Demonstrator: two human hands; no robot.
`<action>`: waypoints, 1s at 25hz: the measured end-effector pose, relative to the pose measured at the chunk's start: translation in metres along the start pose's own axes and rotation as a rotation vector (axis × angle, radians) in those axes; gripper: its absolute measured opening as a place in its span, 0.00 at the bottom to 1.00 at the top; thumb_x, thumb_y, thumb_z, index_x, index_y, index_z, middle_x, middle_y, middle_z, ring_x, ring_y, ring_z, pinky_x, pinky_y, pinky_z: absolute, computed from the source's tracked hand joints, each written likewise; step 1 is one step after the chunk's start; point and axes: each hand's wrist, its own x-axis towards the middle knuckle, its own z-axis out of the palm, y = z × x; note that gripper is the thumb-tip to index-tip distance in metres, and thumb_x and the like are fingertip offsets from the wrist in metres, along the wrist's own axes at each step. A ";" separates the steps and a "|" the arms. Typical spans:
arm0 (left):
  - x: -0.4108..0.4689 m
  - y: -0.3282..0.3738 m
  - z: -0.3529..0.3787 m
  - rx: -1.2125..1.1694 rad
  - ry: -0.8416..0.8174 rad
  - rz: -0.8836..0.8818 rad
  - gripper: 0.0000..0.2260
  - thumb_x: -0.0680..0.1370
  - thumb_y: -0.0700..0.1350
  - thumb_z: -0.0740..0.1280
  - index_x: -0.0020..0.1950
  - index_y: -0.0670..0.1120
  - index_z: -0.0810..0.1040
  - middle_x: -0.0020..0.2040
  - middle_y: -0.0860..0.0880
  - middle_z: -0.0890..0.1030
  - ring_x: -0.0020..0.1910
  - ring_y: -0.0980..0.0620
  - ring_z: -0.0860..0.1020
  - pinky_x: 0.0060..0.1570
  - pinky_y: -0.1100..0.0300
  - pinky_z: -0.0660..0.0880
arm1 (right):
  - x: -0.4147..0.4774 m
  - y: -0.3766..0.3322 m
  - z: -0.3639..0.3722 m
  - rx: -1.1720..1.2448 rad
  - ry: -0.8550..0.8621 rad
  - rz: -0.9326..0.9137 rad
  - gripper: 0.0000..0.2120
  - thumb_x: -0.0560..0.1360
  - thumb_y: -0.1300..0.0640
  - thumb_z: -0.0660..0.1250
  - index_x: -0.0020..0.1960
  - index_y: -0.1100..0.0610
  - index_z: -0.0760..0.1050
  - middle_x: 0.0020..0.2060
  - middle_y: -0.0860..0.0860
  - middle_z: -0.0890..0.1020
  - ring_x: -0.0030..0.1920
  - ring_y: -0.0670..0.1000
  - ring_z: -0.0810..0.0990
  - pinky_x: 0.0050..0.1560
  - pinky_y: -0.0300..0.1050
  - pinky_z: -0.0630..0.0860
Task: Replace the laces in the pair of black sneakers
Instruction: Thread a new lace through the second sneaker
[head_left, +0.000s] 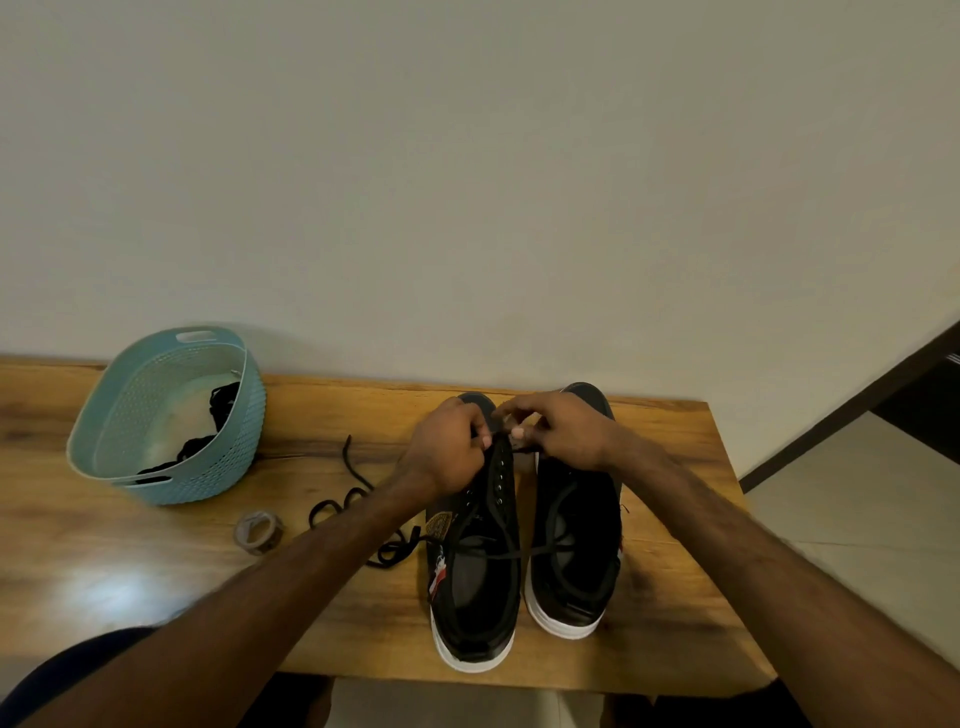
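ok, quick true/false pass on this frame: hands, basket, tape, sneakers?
1. Left hand and right hand both pinch a lace at the left sneaker toe end. True.
2. The basket is empty. False: black laces lie in it.
3. The tape roll lies on the table, left of the sneakers. True.
4. The sneakers are stacked. False: the right sneaker stands beside the left sneaker, toes toward the wall.

Basket (171, 415), tape roll (258, 531) at left
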 end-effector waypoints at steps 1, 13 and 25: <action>0.001 0.000 -0.002 0.003 -0.001 -0.001 0.04 0.77 0.41 0.67 0.44 0.49 0.76 0.49 0.52 0.74 0.46 0.55 0.72 0.36 0.68 0.62 | 0.001 -0.001 0.005 0.003 -0.009 -0.015 0.13 0.82 0.62 0.62 0.63 0.57 0.79 0.54 0.53 0.83 0.50 0.48 0.81 0.48 0.32 0.77; 0.011 -0.011 -0.057 -0.395 0.186 -0.034 0.02 0.79 0.45 0.69 0.46 0.50 0.80 0.48 0.53 0.81 0.38 0.56 0.75 0.42 0.57 0.73 | 0.006 -0.014 0.014 0.370 0.174 0.041 0.13 0.83 0.54 0.62 0.62 0.56 0.81 0.55 0.49 0.85 0.57 0.45 0.81 0.59 0.40 0.74; -0.004 -0.005 -0.044 -0.165 -0.154 -0.255 0.13 0.79 0.54 0.67 0.44 0.45 0.76 0.39 0.49 0.78 0.36 0.53 0.77 0.29 0.61 0.74 | 0.011 -0.020 0.016 0.775 0.233 0.084 0.07 0.79 0.63 0.68 0.50 0.67 0.80 0.34 0.52 0.80 0.35 0.48 0.77 0.45 0.42 0.79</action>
